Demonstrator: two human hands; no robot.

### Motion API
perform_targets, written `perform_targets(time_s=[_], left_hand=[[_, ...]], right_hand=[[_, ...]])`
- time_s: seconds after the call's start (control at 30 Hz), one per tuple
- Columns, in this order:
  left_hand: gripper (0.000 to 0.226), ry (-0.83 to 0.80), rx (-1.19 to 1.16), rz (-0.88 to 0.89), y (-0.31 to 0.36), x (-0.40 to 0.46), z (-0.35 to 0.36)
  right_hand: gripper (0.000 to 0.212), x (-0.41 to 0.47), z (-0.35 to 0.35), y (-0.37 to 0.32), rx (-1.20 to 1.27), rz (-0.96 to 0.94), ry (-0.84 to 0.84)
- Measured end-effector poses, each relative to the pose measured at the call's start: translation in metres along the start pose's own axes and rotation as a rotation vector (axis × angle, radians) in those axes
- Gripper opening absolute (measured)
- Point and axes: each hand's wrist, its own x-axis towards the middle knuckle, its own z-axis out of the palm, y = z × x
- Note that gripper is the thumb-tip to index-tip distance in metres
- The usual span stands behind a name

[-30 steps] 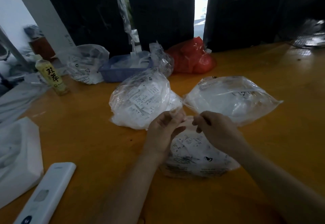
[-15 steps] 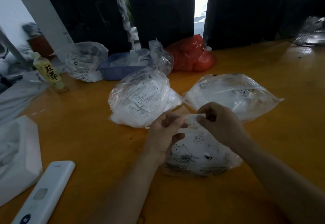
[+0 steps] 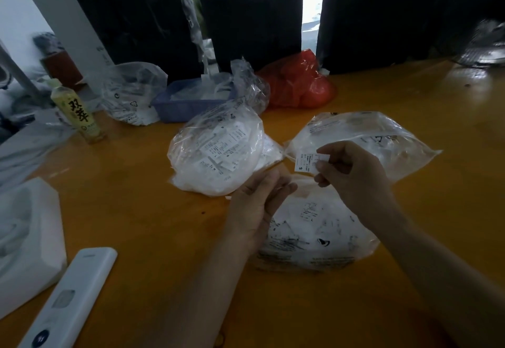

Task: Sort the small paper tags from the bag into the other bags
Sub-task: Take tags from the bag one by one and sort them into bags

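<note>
A: Since a sec ago, right hand (image 3: 352, 175) has come up out of the near bag (image 3: 314, 238) w/ one paper tag (image 3: 306, 162), now held above the bag mouth.

B: Grip?

A: Thumb & fingers (image 3: 326, 153) clamped on the tag's right edge. Tag's white, printed, an "S" at bottom left. It sits in front of the right bag (image 3: 363, 139), not inside it.

B: Left hand (image 3: 259, 205)?

A: At the near bag's top left edge, fingers loosely curled, slightly apart. Can't tell if it's pinching the plastic — blurred there.

B: Other bags?

A: Left bag (image 3: 218, 153) is full, rounded, white tags showing thru clear plastic; just beside the left hand, touching the right bag's corner or nearly. All three on the orange table (image 3: 136, 224). Near bag lies flat under both wrists, more tags inside.

B: Rest of the table?

A: Far side: blue tray (image 3: 175, 104), red bag (image 3: 300, 85), another clear bag (image 3: 131, 96), yellow bottle (image 3: 78, 112) upright at left. Near left: white remote (image 3: 71, 301) and a white foam piece (image 3: 27, 238).
</note>
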Motion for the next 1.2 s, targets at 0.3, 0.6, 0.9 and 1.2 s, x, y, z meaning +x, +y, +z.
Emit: perform_targets(time_s=[0.3,0.6,0.9,1.2], left_hand=[[0.027,0.005,-0.001,-0.044,0.0012,-0.0030,0.0020],[0.024,0.013,0.005,-0.049,-0.0008,-0.0016,0.0010],[0.024,0.042,-0.008,-0.049,0.0001,-0.0012,0.0016],[0.021,-0.008,0.079,0.006,-0.0030,-0.0012,-0.0005]], right_hand=[[0.019,-0.0029,-0.0003,-0.0032,-0.016,-0.056,-0.046],[0.018,-0.0068,0.0045,-0.0012,-0.205,-0.115,-0.036],[0.019,-0.0060,0.0037,-0.0014,-0.143,-0.124,-0.020],[0.013,-0.0087,0.0088,0.0020,-0.198,-0.098,-0.103]])
